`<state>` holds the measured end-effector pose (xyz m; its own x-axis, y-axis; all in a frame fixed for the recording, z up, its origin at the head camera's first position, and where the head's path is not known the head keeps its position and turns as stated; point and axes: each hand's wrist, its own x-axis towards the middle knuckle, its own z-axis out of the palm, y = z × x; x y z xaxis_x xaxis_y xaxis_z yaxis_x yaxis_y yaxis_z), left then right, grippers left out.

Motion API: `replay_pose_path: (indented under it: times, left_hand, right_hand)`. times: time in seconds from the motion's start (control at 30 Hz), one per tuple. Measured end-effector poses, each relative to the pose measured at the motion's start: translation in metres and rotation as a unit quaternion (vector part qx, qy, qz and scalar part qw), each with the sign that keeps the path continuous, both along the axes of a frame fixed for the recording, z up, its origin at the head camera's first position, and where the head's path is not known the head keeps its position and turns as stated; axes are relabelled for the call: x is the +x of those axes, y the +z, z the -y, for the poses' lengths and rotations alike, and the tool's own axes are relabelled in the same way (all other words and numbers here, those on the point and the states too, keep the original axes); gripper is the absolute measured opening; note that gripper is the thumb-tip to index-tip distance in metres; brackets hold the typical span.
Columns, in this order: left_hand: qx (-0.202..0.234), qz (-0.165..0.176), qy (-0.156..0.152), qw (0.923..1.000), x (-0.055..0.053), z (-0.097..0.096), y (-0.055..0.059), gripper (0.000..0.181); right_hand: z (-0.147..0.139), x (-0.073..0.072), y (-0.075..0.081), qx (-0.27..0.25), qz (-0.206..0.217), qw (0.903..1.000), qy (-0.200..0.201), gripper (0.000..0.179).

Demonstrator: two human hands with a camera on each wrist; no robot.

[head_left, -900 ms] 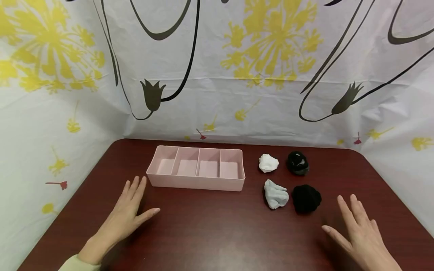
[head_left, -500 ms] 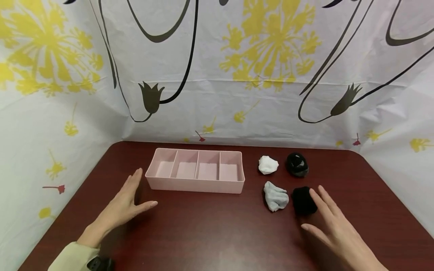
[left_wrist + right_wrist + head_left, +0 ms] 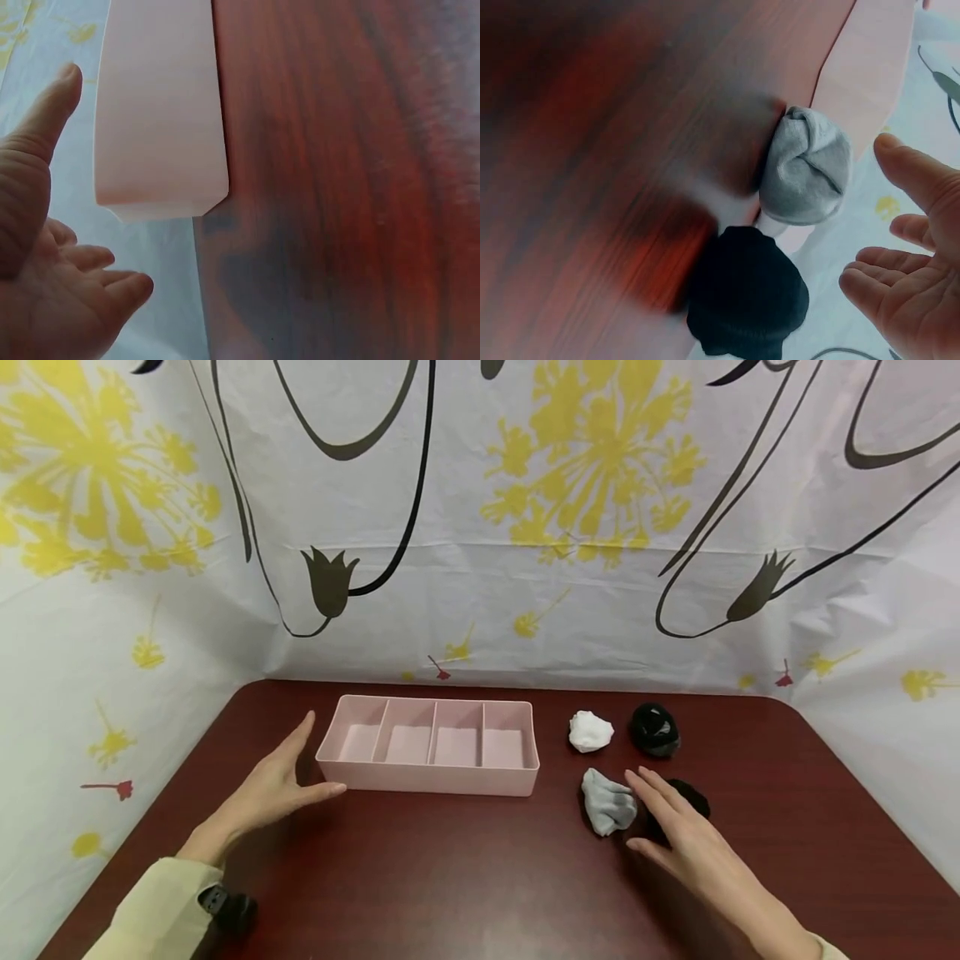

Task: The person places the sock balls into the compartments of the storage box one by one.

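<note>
Desk [image 3: 450,885]: under everything, the sheet [image 3: 450,518] behind it.
Tray [image 3: 427,779]: on the desk toward the back, left of all four bundles, its four compartments in a row from left to right.
Back-left bundle [image 3: 590,732]: right of the tray, behind the front-left bundle [image 3: 608,803].
Back-right bundle [image 3: 655,730]: behind the front-right bundle [image 3: 748,296].
Left hand [image 3: 270,789]: just beside the tray's left end.
Right hand [image 3: 686,839]: partly before the front-right bundle, fingers near the front-left one.
</note>
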<state>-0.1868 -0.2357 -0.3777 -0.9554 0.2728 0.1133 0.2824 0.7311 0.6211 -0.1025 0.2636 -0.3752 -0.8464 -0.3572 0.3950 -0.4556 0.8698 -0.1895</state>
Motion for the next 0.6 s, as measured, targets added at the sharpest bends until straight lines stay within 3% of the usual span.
replay_pose_path:
  times: [0.13, 0.33, 0.6]
  left_hand:
    - [0.005, 0.015, -0.002, 0.9999, -0.011, 0.001, -0.002, 0.114]
    - [0.010, 0.023, -0.014, 0.9996, -0.023, 0.001, -0.002, 0.117]
    - [0.024, 0.042, -0.037, 0.9982, -0.042, 0.003, -0.005, 0.116]
  right_hand:
    - [0.006, -0.011, -0.002, 0.006, 0.015, 0.9998, 0.014, 0.080]
    - [0.012, -0.023, -0.007, 0.022, 0.002, 0.9991, 0.037, 0.077]
    - [0.015, -0.030, -0.012, 0.031, 0.019, 0.9988, 0.033, 0.077]
